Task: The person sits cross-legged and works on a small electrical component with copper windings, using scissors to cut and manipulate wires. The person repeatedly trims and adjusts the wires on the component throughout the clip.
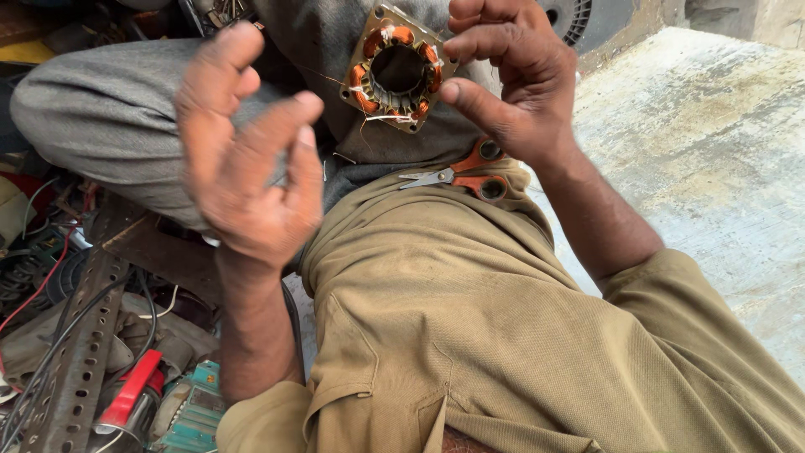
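- A pair of scissors (pixel 457 174) with orange handles lies on the person's lap, on the tan shirt (pixel 470 335). The blades point to the left side of the picture, and the handles sit just under the right hand.
- On the left there is a messy pile: a metal bar with holes (pixel 71 361), a red tool (pixel 132 394), a blue-green tool (pixel 197 411) and some black and red wires (pixel 38 289).
- On the right is a bare, stained concrete floor (pixel 713 143).
- A bent knee in grey trousers (pixel 101 117) sits behind the left hand.
- The left hand (pixel 243 168) is a bit blurry. It is open, with the fingers curled, and it holds nothing. It blocks part of the grey knee.
- The right hand (pixel 511 80) is partly cut off at the top of the picture. Its fingers are curled near the top right corner of the motor part. I cannot tell if it is pinching the part or a thin wire.
- The motor part (pixel 397 70) is a square metal frame with a ring of orange wire coils around a round hole. It rests up on the grey trousers, between the two hands.
- The frame is tipped like a diamond, and its round hole faces up toward the camera. It is square, so no side is longer than another.
- Thin loose wires hang from its lower edge. They are hard to see.
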Demonstrator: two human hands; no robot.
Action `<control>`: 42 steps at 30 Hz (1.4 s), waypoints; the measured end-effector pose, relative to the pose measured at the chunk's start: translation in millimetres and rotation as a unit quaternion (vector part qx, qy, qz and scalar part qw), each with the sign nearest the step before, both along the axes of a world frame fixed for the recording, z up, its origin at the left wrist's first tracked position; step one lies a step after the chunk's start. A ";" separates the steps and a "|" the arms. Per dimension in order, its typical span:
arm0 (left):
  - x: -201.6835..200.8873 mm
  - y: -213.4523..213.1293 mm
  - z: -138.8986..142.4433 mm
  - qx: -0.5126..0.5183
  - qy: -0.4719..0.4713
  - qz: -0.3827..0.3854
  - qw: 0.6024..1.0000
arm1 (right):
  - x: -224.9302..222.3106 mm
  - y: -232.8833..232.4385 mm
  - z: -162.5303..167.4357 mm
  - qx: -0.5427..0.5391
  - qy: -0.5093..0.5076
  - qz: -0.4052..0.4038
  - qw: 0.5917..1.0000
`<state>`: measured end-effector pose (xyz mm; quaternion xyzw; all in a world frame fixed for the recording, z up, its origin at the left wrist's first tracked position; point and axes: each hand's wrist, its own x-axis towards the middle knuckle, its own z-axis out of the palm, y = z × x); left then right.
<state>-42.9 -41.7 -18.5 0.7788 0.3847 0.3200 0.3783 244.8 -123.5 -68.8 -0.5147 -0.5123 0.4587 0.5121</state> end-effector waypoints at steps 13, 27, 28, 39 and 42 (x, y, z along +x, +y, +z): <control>6.1 -16.9 2.6 0.093 0.017 -0.009 0.995 | 14.6 -12.6 -13.8 -0.030 0.042 -0.075 0.996; 76.4 -35.4 -46.8 0.294 0.170 -0.089 0.936 | 18.0 -11.9 8.9 -0.057 -0.024 -0.113 0.992; 77.9 -34.5 -47.2 0.301 0.174 -0.094 0.933 | 17.2 -12.0 10.3 -0.055 -0.020 -0.110 0.992; 60.8 -36.2 12.3 0.090 -0.010 -0.162 0.983 | 19.7 -30.3 7.3 -0.016 -0.083 -0.053 0.995; 44.3 -31.6 31.4 0.026 -0.107 -0.201 0.973 | 24.9 -33.1 17.0 -0.029 -0.107 -0.062 0.992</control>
